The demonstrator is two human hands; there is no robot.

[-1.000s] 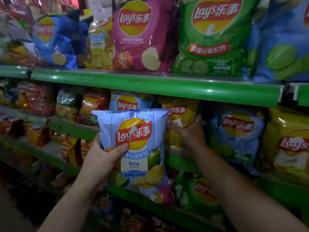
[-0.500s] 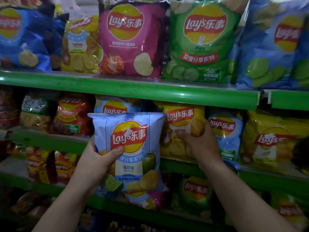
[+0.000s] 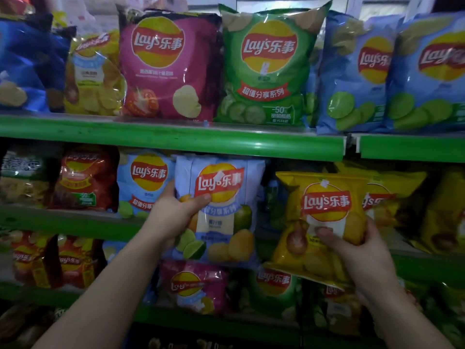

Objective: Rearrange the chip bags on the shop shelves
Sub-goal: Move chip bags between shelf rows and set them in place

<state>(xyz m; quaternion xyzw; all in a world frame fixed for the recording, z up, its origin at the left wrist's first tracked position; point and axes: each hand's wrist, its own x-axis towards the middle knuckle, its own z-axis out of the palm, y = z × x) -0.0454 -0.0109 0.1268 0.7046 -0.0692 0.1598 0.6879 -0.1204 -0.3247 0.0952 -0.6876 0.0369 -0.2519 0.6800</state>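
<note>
My left hand grips a pale blue lime-flavour chip bag by its left edge, thumb across the front, and holds it upright in front of the middle shelf. My right hand grips a yellow chip bag from its lower right, clear of the shelf and tilted a little. A matching pale blue bag stands on the shelf just left of the one I hold. More yellow bags stand behind the held yellow one.
The top shelf carries a pink bag, a green bag and blue bags. Red bags stand at the middle left. A dark gap opens between my two held bags. Lower shelves hold more bags.
My right hand has pulled the yellow bag off the middle shelf and out to the right. My left hand has raised the pale blue bag toward the shelf. The view has tilted upward.
</note>
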